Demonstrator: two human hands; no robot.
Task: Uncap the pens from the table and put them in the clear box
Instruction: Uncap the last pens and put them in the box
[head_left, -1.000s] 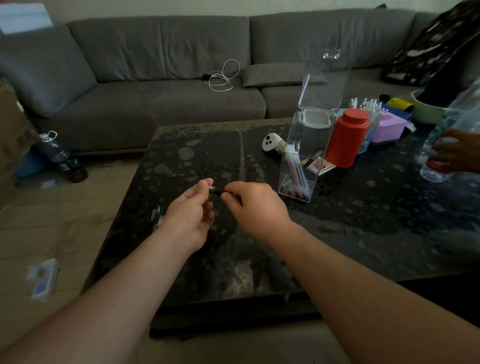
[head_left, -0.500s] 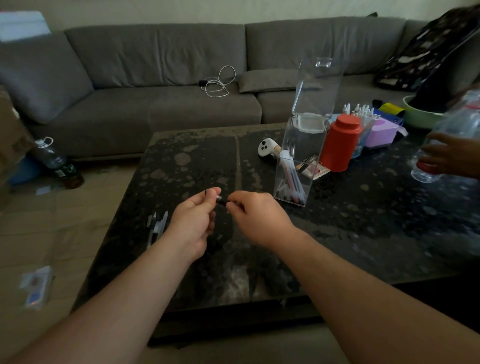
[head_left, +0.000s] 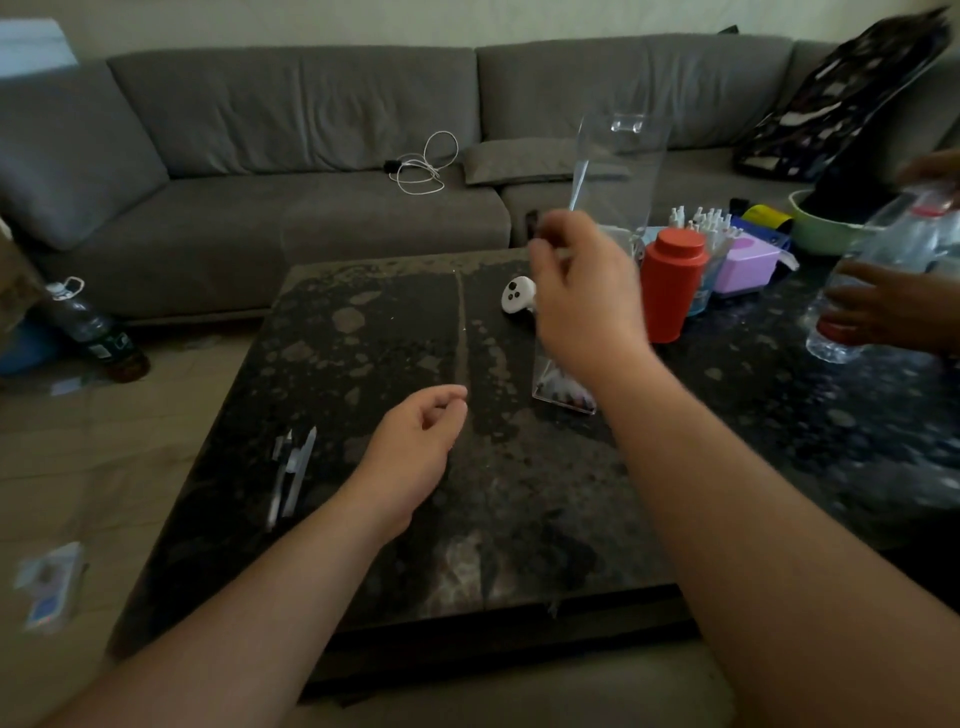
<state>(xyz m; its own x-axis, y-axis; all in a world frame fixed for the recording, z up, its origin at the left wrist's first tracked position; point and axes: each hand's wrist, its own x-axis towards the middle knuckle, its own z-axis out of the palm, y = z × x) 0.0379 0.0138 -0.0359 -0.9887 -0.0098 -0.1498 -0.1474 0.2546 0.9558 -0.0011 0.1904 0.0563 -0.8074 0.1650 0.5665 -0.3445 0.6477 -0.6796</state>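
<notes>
On the dark speckled stone table (head_left: 363, 364), the tall clear plastic box (head_left: 563, 387) stands upright with its hinged lid (head_left: 621, 161) flipped open above it; most of its body is hidden behind the person's raised right hand (head_left: 582, 291), and only its base, with some pen ends inside, shows below the wrist. That right hand is lifted over the box mouth, fingers curled and pinching a thin dark pen (head_left: 532, 226) whose upper end pokes out above the fingertips; the picture is blurred there, so its tip cannot be made out. The left hand (head_left: 415, 447) hovers low over the table's middle, thumb and forefinger nearly meeting; whether it holds a cap cannot be told. Near the table's left edge lie a few clear and white pen caps (head_left: 291, 467). Just beside the box on its right stands a red cylindrical canister (head_left: 672, 286), with a purple container (head_left: 745, 265) and small white-capped bottles (head_left: 701, 218) behind it. A white game controller (head_left: 517, 296) lies left of the box. At the far right another person's hand (head_left: 878, 306) grips a clear plastic bottle (head_left: 883, 275). A grey sofa (head_left: 311, 182) with a white cable (head_left: 426, 166) runs behind.
</notes>
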